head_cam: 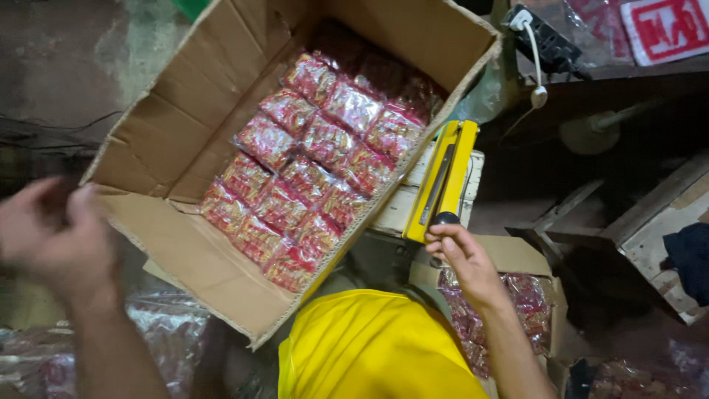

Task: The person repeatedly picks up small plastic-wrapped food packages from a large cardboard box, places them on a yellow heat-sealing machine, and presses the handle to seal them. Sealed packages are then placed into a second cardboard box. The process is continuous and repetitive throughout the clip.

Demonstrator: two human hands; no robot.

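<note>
Sealer (442, 181), a yellow hand-press heat sealer with a black knob at its near end, stands just right of a large cardboard box (177, 140) and partly on a pale wooden crate (399, 203).

Head view: the right hand (461, 255) reaches forward and its fingertips (442, 230) close around the black knob, pinching it. The left hand (55, 229) is raised at the far left, blurred; its fingers look loosely curled together, but whether its grip is closed on anything cannot be told.

The large box lies tilted with flaps open. Inside are neat rows of small clear packets (310, 174) filled with something red, packed edge to edge and filling most of the floor of the box. A smaller open carton (517, 255) sits below the right forearm, holding more loose red-filled packets (528, 295). More plastic-wrapped packets (159, 318) lie at lower left. A yellow garment (369, 347) covers the lap or torso at the bottom. A power strip (546, 41) with a white cable sits at upper right.

Risks, as a judgement: the sealer's bar may be hot, and fingers near it could be burned. The tilted box could slide and spill its rows. The sealer rests near the crate's edge and might tip if pressed unevenly.
</note>
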